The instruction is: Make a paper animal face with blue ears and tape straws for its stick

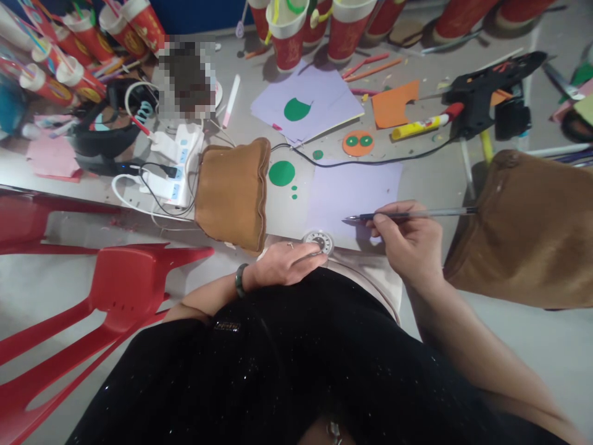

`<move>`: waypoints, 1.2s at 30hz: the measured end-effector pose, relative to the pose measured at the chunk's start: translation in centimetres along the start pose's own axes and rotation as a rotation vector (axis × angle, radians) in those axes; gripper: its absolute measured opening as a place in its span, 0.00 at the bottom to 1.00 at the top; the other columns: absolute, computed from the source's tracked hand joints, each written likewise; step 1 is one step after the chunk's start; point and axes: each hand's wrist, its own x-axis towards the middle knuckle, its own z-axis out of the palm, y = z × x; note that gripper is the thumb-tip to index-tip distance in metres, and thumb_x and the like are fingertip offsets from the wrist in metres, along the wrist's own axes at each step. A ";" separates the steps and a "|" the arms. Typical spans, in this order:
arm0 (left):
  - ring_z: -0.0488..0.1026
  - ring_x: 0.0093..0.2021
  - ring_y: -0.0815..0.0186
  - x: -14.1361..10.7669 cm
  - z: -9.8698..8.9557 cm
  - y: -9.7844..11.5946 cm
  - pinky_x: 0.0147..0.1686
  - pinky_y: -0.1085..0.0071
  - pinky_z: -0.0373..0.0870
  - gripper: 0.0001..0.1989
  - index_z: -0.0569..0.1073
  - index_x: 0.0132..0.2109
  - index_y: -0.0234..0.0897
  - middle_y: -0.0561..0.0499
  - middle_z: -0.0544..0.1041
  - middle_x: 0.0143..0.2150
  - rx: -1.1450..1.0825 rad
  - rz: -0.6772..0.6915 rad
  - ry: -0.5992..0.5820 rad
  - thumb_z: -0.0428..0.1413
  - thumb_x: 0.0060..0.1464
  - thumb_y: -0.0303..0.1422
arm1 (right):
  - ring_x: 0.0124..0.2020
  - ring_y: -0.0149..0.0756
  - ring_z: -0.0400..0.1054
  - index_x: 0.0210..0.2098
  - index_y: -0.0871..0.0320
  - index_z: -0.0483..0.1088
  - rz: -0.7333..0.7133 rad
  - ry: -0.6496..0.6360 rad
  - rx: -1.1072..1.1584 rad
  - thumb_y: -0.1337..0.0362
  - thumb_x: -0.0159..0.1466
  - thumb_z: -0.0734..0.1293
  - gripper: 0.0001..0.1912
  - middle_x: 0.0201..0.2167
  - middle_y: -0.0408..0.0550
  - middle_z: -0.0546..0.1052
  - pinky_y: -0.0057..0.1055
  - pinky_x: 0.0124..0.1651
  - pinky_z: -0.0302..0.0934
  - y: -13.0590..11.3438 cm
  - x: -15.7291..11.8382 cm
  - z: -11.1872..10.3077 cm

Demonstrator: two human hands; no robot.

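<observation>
My right hand is closed round a slim dark pen with a clear barrel. Its tip points left, at or just above a pale purple sheet near the table's front edge; contact cannot be told. At that edge, my left hand has its fingers closed over a round white disc with dark dial-like marks. The disc's near side is hidden by the fingers. Left of the sheet lie a green paper circle and smaller green dots. An orange oval with two green circles lies beyond it.
Brown leather-like items stand left and right. A black glue gun trails its cable across the table. Farther back are purple sheets, a yellow marker and red paper cups. A power strip stands left.
</observation>
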 end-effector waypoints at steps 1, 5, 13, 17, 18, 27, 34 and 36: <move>0.78 0.38 0.73 0.1 0.1 0.0 0.33 0.75 0.72 0.08 0.81 0.52 0.39 0.52 0.84 0.47 0.007 -0.001 0.001 0.58 0.70 0.29 | 0.26 0.41 0.74 0.34 0.49 0.72 -0.001 0.003 0.000 0.55 0.66 0.72 0.08 0.24 0.44 0.77 0.40 0.29 0.71 0.0 0.0 0.0; 0.78 0.35 0.73 0.2 0.5 0.0 0.29 0.75 0.71 0.10 0.81 0.53 0.39 0.51 0.85 0.47 0.025 -0.013 -0.011 0.56 0.71 0.29 | 0.27 0.41 0.74 0.36 0.49 0.73 0.011 -0.003 0.001 0.57 0.67 0.72 0.06 0.25 0.44 0.77 0.40 0.31 0.71 0.2 0.0 0.0; 0.76 0.32 0.73 0.2 0.6 0.0 0.27 0.73 0.69 0.12 0.81 0.55 0.40 0.50 0.85 0.48 0.053 -0.021 -0.066 0.56 0.71 0.28 | 0.28 0.43 0.76 0.36 0.49 0.75 0.020 0.003 -0.002 0.58 0.67 0.72 0.05 0.26 0.45 0.79 0.42 0.32 0.73 0.2 -0.2 -0.1; 0.76 0.32 0.74 0.4 0.6 0.1 0.27 0.73 0.69 0.11 0.80 0.54 0.39 0.51 0.85 0.47 0.023 -0.039 -0.036 0.57 0.70 0.27 | 0.26 0.41 0.74 0.35 0.50 0.75 -0.003 0.008 -0.022 0.59 0.67 0.73 0.06 0.26 0.44 0.78 0.39 0.30 0.71 0.4 -0.1 -0.2; 0.76 0.32 0.74 0.4 0.7 0.1 0.27 0.73 0.69 0.10 0.80 0.54 0.39 0.51 0.85 0.47 0.020 -0.039 -0.034 0.56 0.71 0.28 | 0.26 0.40 0.74 0.35 0.51 0.75 -0.005 0.006 -0.022 0.59 0.67 0.72 0.06 0.26 0.44 0.78 0.38 0.30 0.70 0.5 -0.1 -0.2; 0.77 0.31 0.74 0.9 0.6 -0.1 0.27 0.75 0.71 0.09 0.79 0.53 0.38 0.51 0.85 0.46 0.020 -0.035 -0.020 0.55 0.72 0.27 | 0.23 0.36 0.72 0.35 0.52 0.74 -0.072 0.037 0.021 0.57 0.66 0.75 0.09 0.22 0.41 0.76 0.33 0.27 0.67 1.3 0.3 0.2; 0.78 0.31 0.73 1.3 0.7 -0.1 0.28 0.73 0.72 0.09 0.79 0.52 0.37 0.51 0.86 0.46 0.025 -0.051 0.002 0.55 0.72 0.27 | 0.22 0.35 0.73 0.35 0.53 0.75 -0.077 0.036 0.015 0.59 0.66 0.75 0.07 0.22 0.41 0.77 0.31 0.25 0.67 1.3 0.3 0.1; 0.78 0.31 0.73 1.2 0.7 0.0 0.28 0.73 0.72 0.09 0.79 0.52 0.37 0.51 0.86 0.46 0.028 -0.058 -0.003 0.55 0.72 0.27 | 0.22 0.35 0.72 0.35 0.53 0.75 -0.072 0.036 0.024 0.59 0.65 0.74 0.07 0.22 0.41 0.77 0.30 0.24 0.67 1.3 0.3 0.1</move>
